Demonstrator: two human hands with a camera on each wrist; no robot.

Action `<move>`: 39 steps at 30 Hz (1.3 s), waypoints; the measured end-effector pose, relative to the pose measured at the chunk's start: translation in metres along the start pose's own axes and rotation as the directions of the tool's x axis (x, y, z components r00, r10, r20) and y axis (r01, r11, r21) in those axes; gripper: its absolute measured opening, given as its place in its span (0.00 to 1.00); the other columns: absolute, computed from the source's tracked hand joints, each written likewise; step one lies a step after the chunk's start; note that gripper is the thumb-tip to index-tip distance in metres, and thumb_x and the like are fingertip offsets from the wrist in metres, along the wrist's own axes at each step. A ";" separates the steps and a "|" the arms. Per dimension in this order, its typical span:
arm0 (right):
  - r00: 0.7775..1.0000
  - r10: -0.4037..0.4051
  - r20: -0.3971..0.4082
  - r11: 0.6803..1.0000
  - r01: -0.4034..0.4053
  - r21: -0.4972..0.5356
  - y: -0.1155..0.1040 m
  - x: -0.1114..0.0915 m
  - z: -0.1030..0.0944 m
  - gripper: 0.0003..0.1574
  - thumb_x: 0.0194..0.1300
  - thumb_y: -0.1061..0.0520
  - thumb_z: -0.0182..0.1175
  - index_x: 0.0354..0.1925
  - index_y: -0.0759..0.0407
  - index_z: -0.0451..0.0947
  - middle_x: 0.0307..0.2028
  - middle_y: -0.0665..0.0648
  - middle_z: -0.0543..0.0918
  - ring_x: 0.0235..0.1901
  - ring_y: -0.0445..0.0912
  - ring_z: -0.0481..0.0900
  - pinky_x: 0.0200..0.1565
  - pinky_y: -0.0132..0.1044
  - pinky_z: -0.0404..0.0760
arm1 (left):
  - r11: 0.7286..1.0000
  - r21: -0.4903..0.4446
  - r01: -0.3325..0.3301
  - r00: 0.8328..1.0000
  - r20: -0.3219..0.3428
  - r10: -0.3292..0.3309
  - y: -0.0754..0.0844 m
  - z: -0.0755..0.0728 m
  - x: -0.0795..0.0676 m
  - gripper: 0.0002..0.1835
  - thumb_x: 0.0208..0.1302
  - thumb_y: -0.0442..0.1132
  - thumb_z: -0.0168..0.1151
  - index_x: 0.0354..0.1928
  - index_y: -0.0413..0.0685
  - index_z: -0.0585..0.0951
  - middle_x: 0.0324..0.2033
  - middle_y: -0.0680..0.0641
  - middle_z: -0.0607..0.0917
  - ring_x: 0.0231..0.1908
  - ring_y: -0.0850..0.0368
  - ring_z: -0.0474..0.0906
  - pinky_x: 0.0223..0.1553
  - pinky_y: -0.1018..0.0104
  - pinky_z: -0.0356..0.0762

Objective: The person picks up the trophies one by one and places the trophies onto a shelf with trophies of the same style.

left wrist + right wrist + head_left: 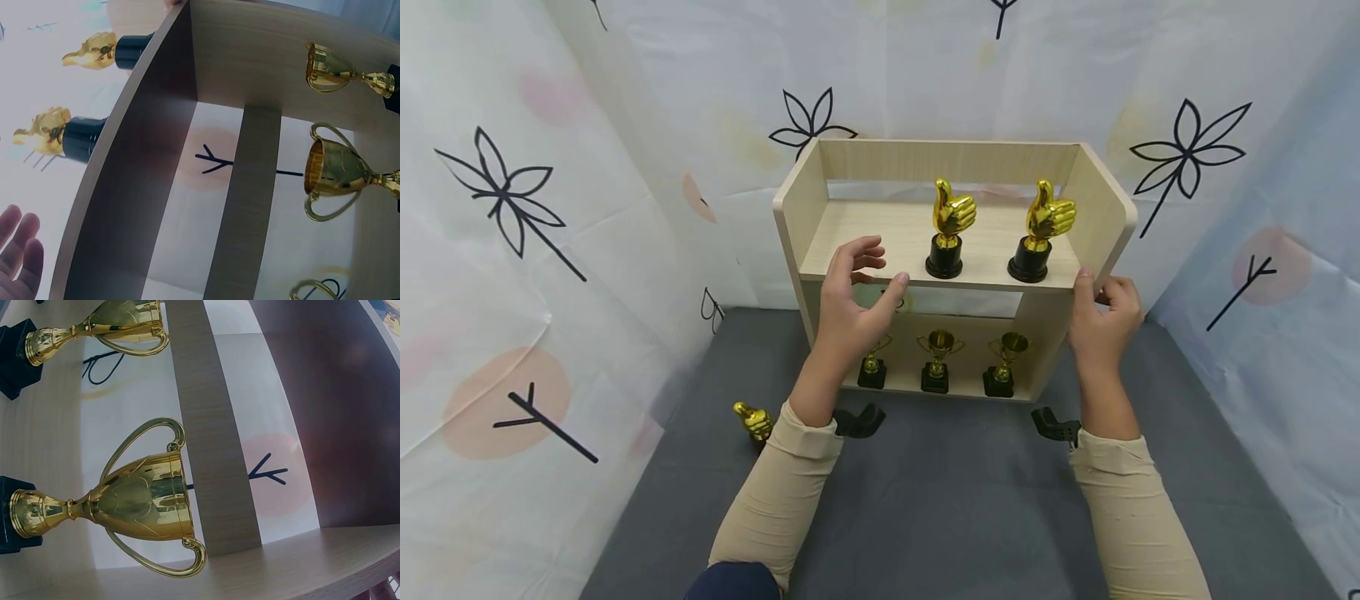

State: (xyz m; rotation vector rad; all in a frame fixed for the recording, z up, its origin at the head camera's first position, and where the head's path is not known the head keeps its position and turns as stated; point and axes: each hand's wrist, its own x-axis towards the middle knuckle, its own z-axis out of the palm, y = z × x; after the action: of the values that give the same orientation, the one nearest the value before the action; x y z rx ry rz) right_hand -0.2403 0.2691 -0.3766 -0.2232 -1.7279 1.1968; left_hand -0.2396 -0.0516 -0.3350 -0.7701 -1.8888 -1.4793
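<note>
A pale wooden two-tier shelf stands upright on the table. My left hand hovers in front of its upper board on the left, fingers spread and holding nothing; its fingertips also show in the left wrist view. My right hand pinches the front edge of the right side panel, thumb on the inner side. Two gold thumbs-up trophies, one central and one at right, stand on the upper board. Below, a row holds a left cup trophy, a middle cup and a right cup.
Another thumbs-up trophy is on the grey table, left of the shelf and partly behind the left forearm. Patterned white cloth hangs behind and at both sides. Dark wrist-camera mounts project inward from both wrists.
</note>
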 end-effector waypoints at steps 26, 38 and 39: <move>1.000 0.006 0.005 1.000 -0.006 -0.001 0.003 -0.002 0.000 0.28 0.72 0.49 0.62 0.31 0.76 0.83 0.31 0.26 0.71 0.36 0.25 0.70 0.44 0.24 0.70 | 0.996 0.009 0.091 0.992 -0.085 -0.089 -0.003 -0.042 -0.051 0.26 0.68 0.33 0.71 0.67 0.46 0.77 0.57 0.42 0.82 0.56 0.47 0.81 0.55 0.56 0.78; 1.000 0.007 0.001 1.000 -0.007 0.006 0.002 -0.002 0.001 0.28 0.71 0.49 0.61 0.30 0.76 0.82 0.31 0.26 0.71 0.36 0.25 0.70 0.44 0.24 0.70 | 0.991 0.032 0.128 0.987 -0.106 -0.124 0.002 -0.061 -0.067 0.27 0.69 0.33 0.71 0.68 0.40 0.76 0.58 0.37 0.81 0.58 0.46 0.80 0.56 0.47 0.77; 1.000 0.008 0.003 1.000 -0.008 0.008 0.002 -0.002 0.001 0.28 0.71 0.49 0.62 0.30 0.76 0.82 0.31 0.27 0.71 0.36 0.25 0.70 0.44 0.24 0.70 | 0.991 0.038 0.130 0.986 -0.109 -0.126 0.002 -0.063 -0.068 0.27 0.69 0.33 0.71 0.68 0.40 0.76 0.58 0.36 0.81 0.58 0.46 0.80 0.56 0.48 0.77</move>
State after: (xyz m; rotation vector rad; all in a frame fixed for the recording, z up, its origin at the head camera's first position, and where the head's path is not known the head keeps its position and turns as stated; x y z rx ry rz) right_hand -0.2405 0.2681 -0.3794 -0.2236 -1.7265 1.2097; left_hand -0.1872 -0.1174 -0.3735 -0.5465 -1.9140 -1.5185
